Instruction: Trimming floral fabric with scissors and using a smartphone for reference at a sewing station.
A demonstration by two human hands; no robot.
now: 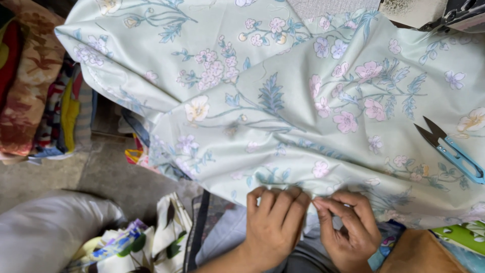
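Observation:
A large pale green cloth [283, 101] printed with pink and white flowers lies spread in front of me and hangs over the near edge. My left hand [275, 222] grips that near edge with its fingers curled over it. Right beside it, my right hand [346, 227] pinches the same edge between thumb and fingertips. The two hands almost touch. On the cloth at the right lie small thread snips [452, 150] with black blades and a blue handle, well away from both hands.
A stack of folded patterned cloths [35, 86] stands at the left. A grey bundle [45, 232] and scraps of printed cloth [151, 237] lie on the concrete floor [111, 172] below. Part of a sewing machine [454, 12] shows at the top right.

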